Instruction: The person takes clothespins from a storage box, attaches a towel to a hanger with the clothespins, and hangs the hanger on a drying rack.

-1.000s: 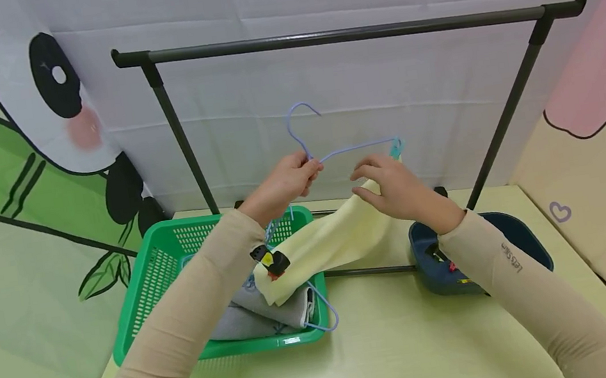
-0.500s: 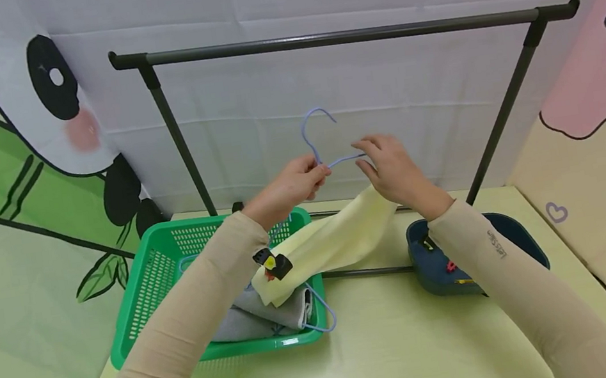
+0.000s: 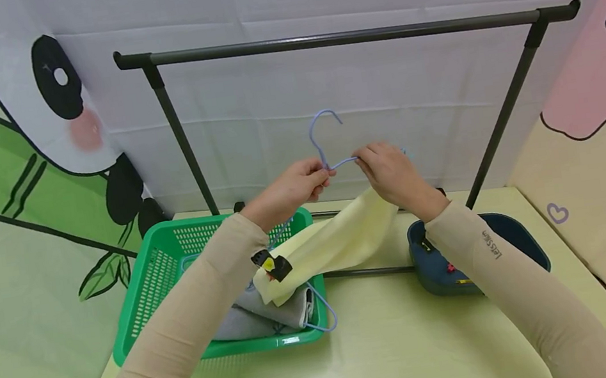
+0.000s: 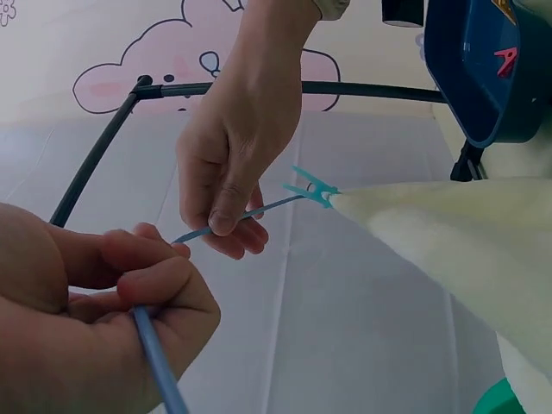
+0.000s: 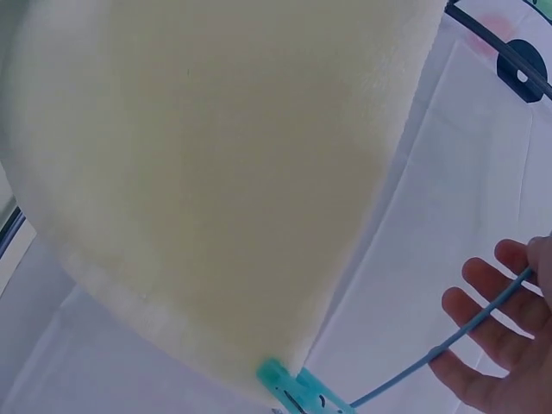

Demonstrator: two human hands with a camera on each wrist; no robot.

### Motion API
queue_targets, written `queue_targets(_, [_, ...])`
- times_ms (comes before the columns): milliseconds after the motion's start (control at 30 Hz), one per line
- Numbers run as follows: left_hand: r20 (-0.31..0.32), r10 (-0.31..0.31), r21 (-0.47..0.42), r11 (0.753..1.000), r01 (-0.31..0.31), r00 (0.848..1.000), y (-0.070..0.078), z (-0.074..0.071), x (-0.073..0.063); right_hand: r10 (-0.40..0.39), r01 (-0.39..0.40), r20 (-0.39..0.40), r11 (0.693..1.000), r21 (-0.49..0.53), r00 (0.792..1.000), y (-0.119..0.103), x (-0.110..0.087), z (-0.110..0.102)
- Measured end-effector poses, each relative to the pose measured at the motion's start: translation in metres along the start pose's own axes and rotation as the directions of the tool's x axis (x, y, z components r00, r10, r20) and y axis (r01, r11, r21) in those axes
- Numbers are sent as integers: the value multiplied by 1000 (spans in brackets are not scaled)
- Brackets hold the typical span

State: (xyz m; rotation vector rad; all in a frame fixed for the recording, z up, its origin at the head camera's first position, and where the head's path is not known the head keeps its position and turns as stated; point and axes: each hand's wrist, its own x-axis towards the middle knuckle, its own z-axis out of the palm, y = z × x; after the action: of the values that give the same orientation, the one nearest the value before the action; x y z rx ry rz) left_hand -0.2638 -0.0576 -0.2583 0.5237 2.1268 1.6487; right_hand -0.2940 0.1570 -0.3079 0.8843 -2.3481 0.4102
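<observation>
My left hand (image 3: 302, 182) grips a thin blue wire hanger (image 3: 315, 139) just below its hook, which points up. With thumb and fingertips, my right hand (image 3: 391, 176) pinches the hanger's right arm. A turquoise clothespin (image 4: 317, 188) clips a corner of pale yellow cloth (image 3: 339, 242) to that arm's end, as the left wrist view shows; in the head view the right hand mostly hides it. The cloth sags leftward over the green basket (image 3: 165, 286), with a black and yellow figure on its lower end. The hanger's left arm is mostly hidden by the left hand and sleeve.
A dark clothes rack (image 3: 340, 37) stands behind the hands. Folded grey cloth (image 3: 247, 329) lies in the basket, and a blue hanger end (image 3: 329, 314) sticks out over its rim. At right is a navy bin (image 3: 438, 280) holding small coloured clothespins (image 4: 506, 61).
My right hand has moved from beside the clothespin end inward along the hanger arm, and its fingers have closed on the wire. The hanger and left hand have shifted slightly right and down.
</observation>
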Motion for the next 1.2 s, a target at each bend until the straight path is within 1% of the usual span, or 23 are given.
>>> queue_targets(133, [53,-15,-45,999,17,998,1,-3,-3,12,-12,13,1000,-6,1000,1,1,-3])
queue_targets(233, [76,-22,-43,999,26,997,1,-4,-5,49,-49,34,999,-17,998,2,2,-7])
queue_targets(367, [70,-28,17,1000,27,997,3,-3,-7,123,-121,61,992,-41,991,5,3,-13])
queue_targets(467, [57,-31,69,997,27,998,5,-1,-10,162,-157,73,986,-63,984,10,4,-16])
queue_targets(533, [52,-31,92,995,26,998,6,-1,-12,175,-170,72,983,-76,982,13,6,-20])
queue_targets(700, [46,-7,133,991,1,999,9,1,-15,178,-172,42,978,-117,983,21,13,-31])
queue_targets(833, [27,18,143,990,-21,999,13,2,-16,184,-176,48,974,-144,982,25,19,-39])
queue_targets(1000, [-42,42,119,992,-37,998,17,2,-16,226,-214,64,963,-164,972,29,26,-50])
queue_targets(1067, [-72,60,129,990,-51,996,18,2,-16,229,-217,56,961,-169,972,30,29,-54])
queue_targets(1200, [-115,103,180,980,-81,988,19,2,-17,219,-208,42,961,-183,975,32,33,-60])
